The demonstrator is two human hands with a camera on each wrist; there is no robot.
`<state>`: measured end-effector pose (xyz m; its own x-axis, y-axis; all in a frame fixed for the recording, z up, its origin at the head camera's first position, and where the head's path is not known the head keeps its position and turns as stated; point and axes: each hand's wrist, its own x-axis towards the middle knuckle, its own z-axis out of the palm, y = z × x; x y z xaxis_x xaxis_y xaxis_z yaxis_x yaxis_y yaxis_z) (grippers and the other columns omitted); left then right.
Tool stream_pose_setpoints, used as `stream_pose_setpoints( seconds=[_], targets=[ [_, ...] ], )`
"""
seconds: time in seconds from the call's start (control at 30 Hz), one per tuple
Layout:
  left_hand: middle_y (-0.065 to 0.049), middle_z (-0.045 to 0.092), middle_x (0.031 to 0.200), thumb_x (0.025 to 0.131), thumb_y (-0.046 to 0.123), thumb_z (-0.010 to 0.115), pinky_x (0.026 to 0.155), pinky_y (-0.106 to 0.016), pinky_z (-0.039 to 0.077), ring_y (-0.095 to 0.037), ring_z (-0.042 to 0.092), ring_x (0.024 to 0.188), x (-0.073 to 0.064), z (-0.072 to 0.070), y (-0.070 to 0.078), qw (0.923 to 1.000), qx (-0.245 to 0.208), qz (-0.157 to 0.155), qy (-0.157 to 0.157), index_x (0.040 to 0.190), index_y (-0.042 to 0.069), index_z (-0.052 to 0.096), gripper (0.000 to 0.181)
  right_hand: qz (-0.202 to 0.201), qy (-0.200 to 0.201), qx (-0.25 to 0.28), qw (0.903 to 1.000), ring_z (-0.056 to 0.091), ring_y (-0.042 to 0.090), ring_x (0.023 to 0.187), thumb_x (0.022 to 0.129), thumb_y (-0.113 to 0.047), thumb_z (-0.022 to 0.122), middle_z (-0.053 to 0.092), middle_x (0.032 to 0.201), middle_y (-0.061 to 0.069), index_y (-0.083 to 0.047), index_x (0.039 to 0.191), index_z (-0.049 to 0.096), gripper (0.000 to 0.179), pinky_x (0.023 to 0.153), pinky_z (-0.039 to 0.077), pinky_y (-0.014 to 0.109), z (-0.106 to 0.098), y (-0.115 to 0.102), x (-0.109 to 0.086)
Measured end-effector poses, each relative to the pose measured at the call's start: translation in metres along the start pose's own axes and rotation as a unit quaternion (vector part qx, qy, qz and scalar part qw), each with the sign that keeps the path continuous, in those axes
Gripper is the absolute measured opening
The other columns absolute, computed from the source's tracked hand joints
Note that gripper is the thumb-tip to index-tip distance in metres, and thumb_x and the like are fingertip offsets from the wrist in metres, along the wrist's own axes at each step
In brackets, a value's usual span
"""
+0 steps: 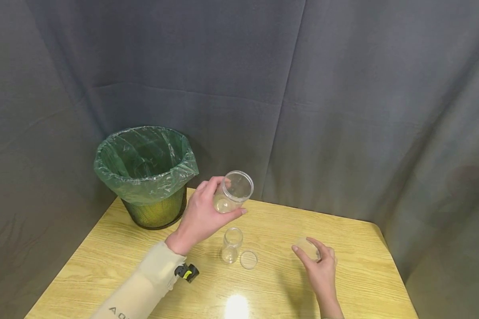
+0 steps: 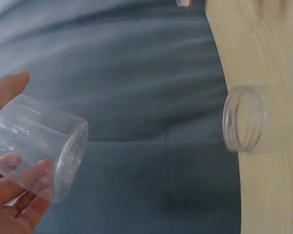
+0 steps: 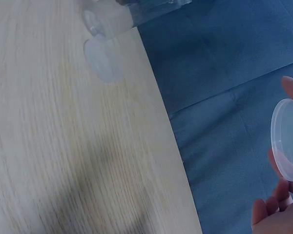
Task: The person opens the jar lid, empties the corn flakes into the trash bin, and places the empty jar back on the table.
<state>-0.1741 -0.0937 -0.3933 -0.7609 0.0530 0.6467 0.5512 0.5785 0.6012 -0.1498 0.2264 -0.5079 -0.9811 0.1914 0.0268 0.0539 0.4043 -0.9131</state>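
Note:
My left hand (image 1: 203,212) grips a clear plastic jar (image 1: 239,188) above the table, its open mouth tilted toward the head camera. In the left wrist view, the fingers and thumb wrap the side of that jar (image 2: 44,141). My right hand (image 1: 321,266) pinches a round clear lid (image 1: 309,248) by its edge, over the right part of the table. The right wrist view shows this lid (image 3: 287,139) between thumb and fingers. A second clear jar (image 1: 232,246) stands upright on the table below the left hand, with another round lid (image 1: 249,260) lying flat beside it.
A dark mesh bin (image 1: 155,212) with a green plastic liner (image 1: 151,184) stands at the table's back left corner. The wooden table (image 1: 275,226) ends against a grey curtain (image 1: 343,110). A dark wristband with a yellow mark (image 1: 186,272) sits at the left sleeve.

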Motion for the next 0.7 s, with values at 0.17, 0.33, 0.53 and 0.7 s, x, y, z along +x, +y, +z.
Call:
stream_pose_setpoints(
  seconds=[0.17, 0.33, 0.53, 0.7],
  targets=[
    [0.001, 0.063, 0.112, 0.068, 0.043, 0.095, 0.086, -0.041, 0.049, -0.021, 0.058, 0.103, -0.005, 0.014, 0.004, 0.9997, -0.007, -0.014, -0.017, 0.12, 0.013, 0.059, 0.07, 0.0, 0.004, -0.026, 0.9997, 0.025, 0.028, 0.111, 0.087, -0.047, 0.079, 0.032, 0.115, 0.01, -0.007, 0.143, 0.054, 0.073, 0.08, 0.031, 0.039, -0.001, 0.003, 0.0],
    [0.0, 0.063, 0.114, 0.069, 0.041, 0.094, 0.084, -0.041, 0.05, -0.021, 0.058, 0.102, -0.011, 0.03, 0.01, 0.9986, -0.021, -0.022, -0.042, 0.122, 0.011, 0.059, 0.07, 0.003, 0.006, -0.031, 0.9995, 0.025, 0.027, 0.108, 0.086, -0.048, 0.08, 0.032, 0.114, 0.01, -0.006, 0.144, 0.052, 0.076, 0.077, 0.032, 0.038, -0.003, 0.006, 0.0],
    [0.001, 0.063, 0.116, 0.071, 0.044, 0.092, 0.083, -0.039, 0.052, -0.022, 0.058, 0.104, -0.023, 0.05, 0.017, 0.9949, -0.046, -0.035, -0.082, 0.125, 0.011, 0.058, 0.072, 0.004, 0.01, -0.033, 0.9994, 0.026, 0.028, 0.11, 0.086, -0.046, 0.081, 0.036, 0.126, 0.016, -0.005, 0.145, 0.051, 0.078, 0.079, 0.033, 0.038, -0.004, 0.011, 0.001],
    [0.007, 0.062, 0.116, 0.071, 0.047, 0.092, 0.084, -0.038, 0.051, -0.019, 0.058, 0.105, -0.03, 0.067, 0.019, 0.9919, -0.058, -0.052, -0.101, 0.124, 0.017, 0.058, 0.07, 0.004, 0.01, -0.039, 0.9992, 0.025, 0.031, 0.116, 0.085, -0.046, 0.081, 0.036, 0.127, 0.018, -0.005, 0.146, 0.049, 0.08, 0.085, 0.032, 0.041, -0.005, 0.015, 0.002]
  ],
)
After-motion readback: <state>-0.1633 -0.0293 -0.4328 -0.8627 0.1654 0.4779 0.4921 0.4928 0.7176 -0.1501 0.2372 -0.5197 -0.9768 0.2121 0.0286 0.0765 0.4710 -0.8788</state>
